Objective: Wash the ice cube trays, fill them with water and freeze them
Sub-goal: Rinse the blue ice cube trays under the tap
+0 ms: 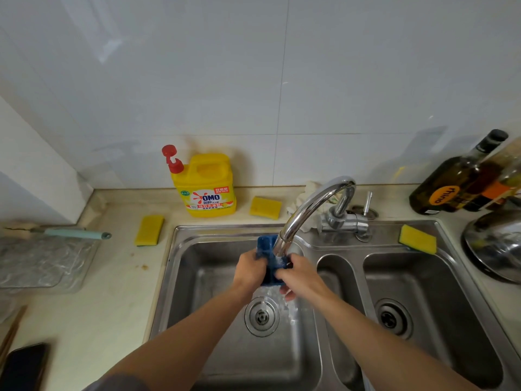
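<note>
One yellow sponge lies on the counter left of the sink, near a yellow OMO detergent bottle. Over the left basin, the left hand grips the blue ice cube tray, fingers curled round its left edge, under the running faucet. The right hand holds the tray's right side. Dark oil bottles stand far right.

A dark blue ice cube tray is held over the left basin of the sink, near the back edge — gripped on either side by the left hand and right hand — with water spilling off its near end.
</note>
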Available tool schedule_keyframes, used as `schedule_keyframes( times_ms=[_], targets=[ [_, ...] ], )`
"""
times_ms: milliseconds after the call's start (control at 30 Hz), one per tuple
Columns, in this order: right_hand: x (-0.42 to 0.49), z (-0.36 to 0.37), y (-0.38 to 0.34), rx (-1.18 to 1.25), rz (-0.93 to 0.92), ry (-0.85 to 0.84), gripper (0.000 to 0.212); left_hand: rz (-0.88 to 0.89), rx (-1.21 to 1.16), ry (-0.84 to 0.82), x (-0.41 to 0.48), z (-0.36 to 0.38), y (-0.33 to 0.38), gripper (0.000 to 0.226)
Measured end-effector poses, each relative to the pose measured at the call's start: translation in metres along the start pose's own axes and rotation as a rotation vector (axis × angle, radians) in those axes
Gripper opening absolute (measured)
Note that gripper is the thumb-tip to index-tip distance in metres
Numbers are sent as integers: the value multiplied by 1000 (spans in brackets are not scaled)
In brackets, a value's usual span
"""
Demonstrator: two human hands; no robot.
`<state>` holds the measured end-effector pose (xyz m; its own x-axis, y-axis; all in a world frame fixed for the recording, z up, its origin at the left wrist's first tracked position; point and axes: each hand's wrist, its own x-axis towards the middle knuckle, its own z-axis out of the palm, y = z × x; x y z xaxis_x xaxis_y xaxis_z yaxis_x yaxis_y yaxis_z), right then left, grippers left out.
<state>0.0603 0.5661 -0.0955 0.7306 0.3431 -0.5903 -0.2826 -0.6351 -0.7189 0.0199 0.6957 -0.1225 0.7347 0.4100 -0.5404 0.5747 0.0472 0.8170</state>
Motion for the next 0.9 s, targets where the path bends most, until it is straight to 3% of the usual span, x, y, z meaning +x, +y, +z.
schedule_keyframes(
  times_ms=[133, 300, 467, 600, 800, 900],
  targets=[
    [1, -7, -2, 173, 30, -11, 23, 9, -55, -38, -1, -5, -3, 20],
    [1, -12, -5, 135, 30, 44, 19, 94, 25, -132, -9, -2, 1, 17],
    [2, -16, -6, 89, -28, 202, 12, 80, -161, -322, -20, 2, 4, 46],
    [2, -15, -5, 162, -1, 129, 4, 92, -117, -233, -17, 2, 2, 38],
    [2, -13, -3, 293, 35, 92, 25, 122, -39, -147, -8, -8, 1, 39],
    [5, -18, -1, 325, 44, 73, 24, 149, -12, -158, -5, -13, -1, 43]
  ],
)
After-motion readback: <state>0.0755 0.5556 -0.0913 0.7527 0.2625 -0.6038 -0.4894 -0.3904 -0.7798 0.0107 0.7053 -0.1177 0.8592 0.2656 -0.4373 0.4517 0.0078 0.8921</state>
